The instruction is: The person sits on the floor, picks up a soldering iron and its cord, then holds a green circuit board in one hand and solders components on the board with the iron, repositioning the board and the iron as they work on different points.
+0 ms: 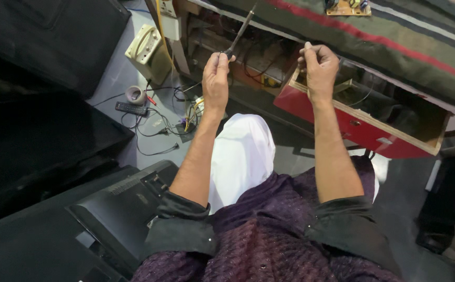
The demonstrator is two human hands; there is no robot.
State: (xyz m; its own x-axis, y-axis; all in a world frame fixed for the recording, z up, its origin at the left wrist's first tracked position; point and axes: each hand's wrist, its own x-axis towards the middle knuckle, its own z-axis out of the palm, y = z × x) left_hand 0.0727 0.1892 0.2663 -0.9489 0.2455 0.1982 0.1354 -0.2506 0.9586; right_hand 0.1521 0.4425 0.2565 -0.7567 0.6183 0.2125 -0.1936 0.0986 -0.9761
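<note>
The left hand was clenched around the dark handle of a long, thin soldering iron, whose shaft ran up and to the right, away from the grip, toward the striped cloth-covered table. The right hand was closed in a fist, pinching something thin and pale between thumb and finger; what it was could not be made out. It was held level with the left hand, apart from it, above the open red wooden drawer. The iron's tip blurred into the dark shelf clutter behind it.
</note>
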